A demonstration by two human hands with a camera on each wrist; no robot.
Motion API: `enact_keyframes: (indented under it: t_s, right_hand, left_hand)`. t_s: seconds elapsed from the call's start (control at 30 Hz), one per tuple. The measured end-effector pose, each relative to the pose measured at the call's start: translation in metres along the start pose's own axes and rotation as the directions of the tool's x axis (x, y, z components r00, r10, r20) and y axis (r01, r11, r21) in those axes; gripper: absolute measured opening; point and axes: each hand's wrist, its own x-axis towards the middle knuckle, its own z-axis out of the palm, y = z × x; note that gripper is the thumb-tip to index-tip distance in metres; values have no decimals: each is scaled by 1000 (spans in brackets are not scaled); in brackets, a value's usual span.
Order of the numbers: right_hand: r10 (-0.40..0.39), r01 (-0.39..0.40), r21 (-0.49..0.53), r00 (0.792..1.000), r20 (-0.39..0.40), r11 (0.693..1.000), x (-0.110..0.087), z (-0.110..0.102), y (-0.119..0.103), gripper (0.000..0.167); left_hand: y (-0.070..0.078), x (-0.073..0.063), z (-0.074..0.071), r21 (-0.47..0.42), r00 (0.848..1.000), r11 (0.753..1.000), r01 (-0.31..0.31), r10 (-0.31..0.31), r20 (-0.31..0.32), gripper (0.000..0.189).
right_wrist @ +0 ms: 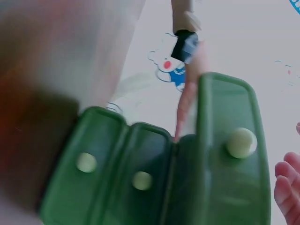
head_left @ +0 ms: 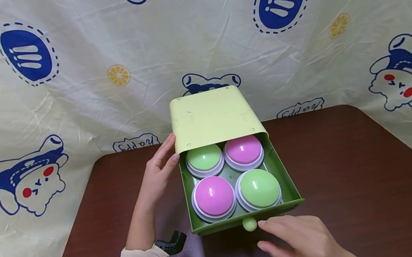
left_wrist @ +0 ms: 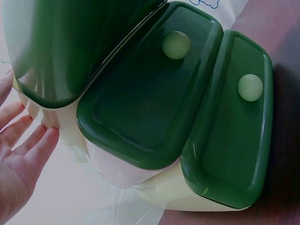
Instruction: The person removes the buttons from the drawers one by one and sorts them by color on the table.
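A small cabinet with a cream shell [head_left: 212, 116] stands on the table, its top green drawer [head_left: 286, 174] pulled out. Inside sit a pink dome [head_left: 214, 195] and a green dome [head_left: 260, 187] at the front, with another green dome [head_left: 204, 158] and pink dome [head_left: 244, 149] behind, all on pale round bases. My left hand [head_left: 158, 170] rests its extended fingers against the cabinet's left side. Just right of the drawer's round knob [head_left: 249, 224] is my right hand [head_left: 300, 238], thumb and index finger apart; in the right wrist view its fingers [right_wrist: 287, 183] are clear of the knob.
Two lower drawers, a middle one [left_wrist: 150, 108] and a bottom one [left_wrist: 229, 136], are closed, each with a round knob. The dark wooden table [head_left: 355, 177] extends to both sides. A printed white curtain [head_left: 184, 30] hangs behind it. A black band [head_left: 172, 243] is on the left wrist.
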Motion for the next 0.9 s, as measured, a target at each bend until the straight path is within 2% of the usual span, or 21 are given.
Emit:
enact_keyframes:
  t_s: [0.1, 0.2, 0.3, 0.5, 0.63, 0.77, 0.9]
  right_hand:
    - [-28, 28, 2, 997, -70, 1000, 10, -3, 3, 24]
    - [-60, 63, 17, 986, -159, 998, 16, -5, 8, 23]
    - [-39, 49, 50, 983, -179, 998, 19, -9, 12, 25]
    - [88, -78, 114, 993, -84, 990, 21, -19, 18, 34]
    - [194, -189, 157, 981, -13, 969, 22, -27, 26, 42]
    - [318, -331, 173, 943, 96, 928, 18, -33, 37, 50]
    - [421, -457, 133, 877, 231, 879, 10, -38, 49, 57]
  left_hand:
    - [-11, 2, -2, -2, 1000, 1000, -10, 10, 0, 46]
    - [-24, 4, -3, -8, 1000, 1000, -30, 30, -1, 46]
    - [-28, 5, -4, -2, 999, 999, -51, 51, -1, 46]
    - [-27, 4, -4, 0, 998, 998, -63, 63, -4, 46]
    - [-27, 4, -4, -2, 999, 999, -53, 53, -9, 46]
    - [-27, 5, -4, -4, 999, 999, -46, 46, -9, 46]
    - [-27, 5, -4, -4, 999, 999, -43, 43, -5, 46]
